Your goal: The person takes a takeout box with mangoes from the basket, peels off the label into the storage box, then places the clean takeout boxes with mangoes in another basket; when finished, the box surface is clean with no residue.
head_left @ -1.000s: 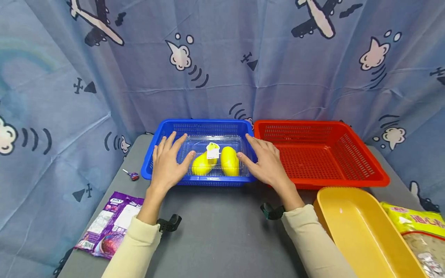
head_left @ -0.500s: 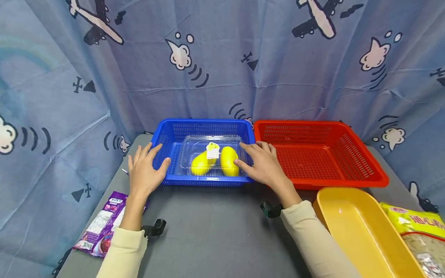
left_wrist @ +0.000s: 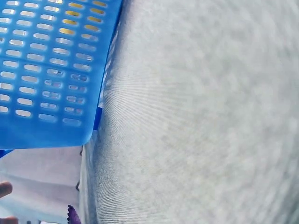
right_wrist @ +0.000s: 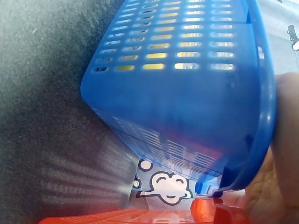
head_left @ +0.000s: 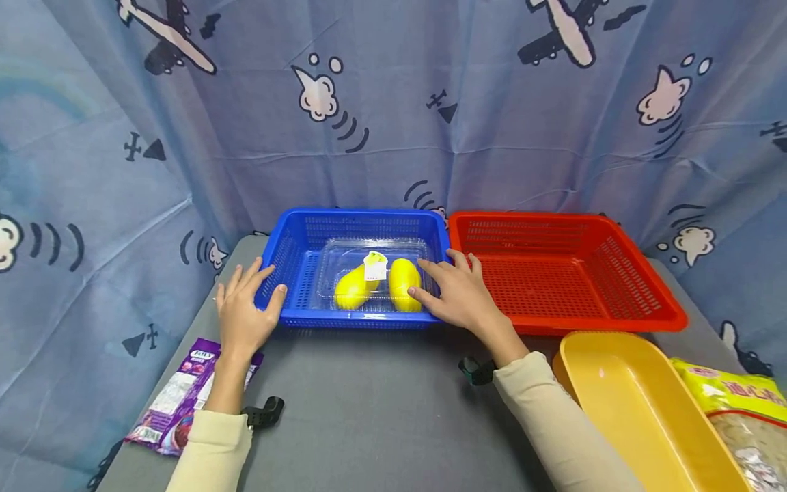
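In the head view, a blue basket (head_left: pixel 356 321) holds a clear plastic box (head_left: pixel 328 280) with two yellow, mango-like fruits (head_left: pixel 353 288) and a white label (head_left: pixel 376 266). My right hand (head_left: pixel 458 294) lies over the basket's front right corner, fingers spread and thumb reaching inside toward the right-hand fruit. In the right wrist view, part of that hand (right_wrist: pixel 280 172) shows behind the blue rim. My left hand (head_left: pixel 244 311) is just outside the basket's left side, fingers extended and thumb apart. Its fingertips (left_wrist: pixel 5 189) appear at the lower left of the left wrist view.
A red basket (head_left: pixel 572 324) stands against the blue one's right side. In front of it lies a yellow tray (head_left: pixel 652 410), with a yellow-and-clear food bag (head_left: pixel 738 403) beyond. A purple packet (head_left: pixel 175 403) lies at the left, partly behind the left forearm. A patterned curtain (head_left: pixel 381 102) hangs behind.
My left hand has moved left, from over the blue basket to outside its left side. The right hand has shifted slightly left at the right rim. The boxed fruits stay inside the basket.
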